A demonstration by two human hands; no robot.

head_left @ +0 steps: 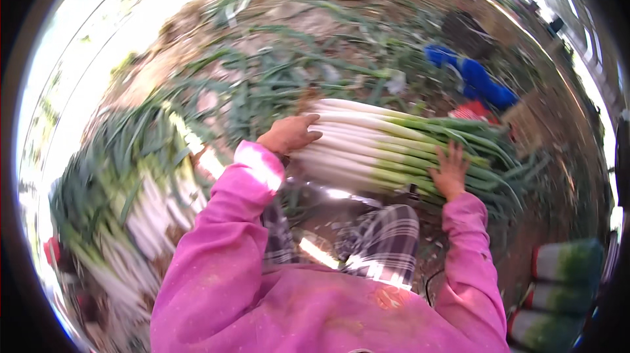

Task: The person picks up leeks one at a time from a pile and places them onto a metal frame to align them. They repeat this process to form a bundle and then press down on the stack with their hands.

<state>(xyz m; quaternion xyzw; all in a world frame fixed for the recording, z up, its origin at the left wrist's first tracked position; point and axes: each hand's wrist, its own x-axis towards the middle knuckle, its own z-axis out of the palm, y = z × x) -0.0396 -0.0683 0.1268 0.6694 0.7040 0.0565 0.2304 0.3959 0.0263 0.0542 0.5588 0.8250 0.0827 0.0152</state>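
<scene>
A row of long, thick green onions [367, 146] lies crosswise in front of my knees, white ends to the left and green leaves to the right. My left hand [289, 135] rests against the white ends, thumb and forefinger apart; its other fingers are partly hidden. On the green part lies my right hand [449, 172], flat with its fingers spread. The near edge of the row is blurred, and a shiny surface shows beneath it.
A large pile of green onions [147, 202] lies at the left. Loose green leaves [262, 77] cover the ground ahead. A blue bundle [476, 77] and a red piece [472, 111] lie at the far right. Stacked bundles [564, 294] stand at the near right.
</scene>
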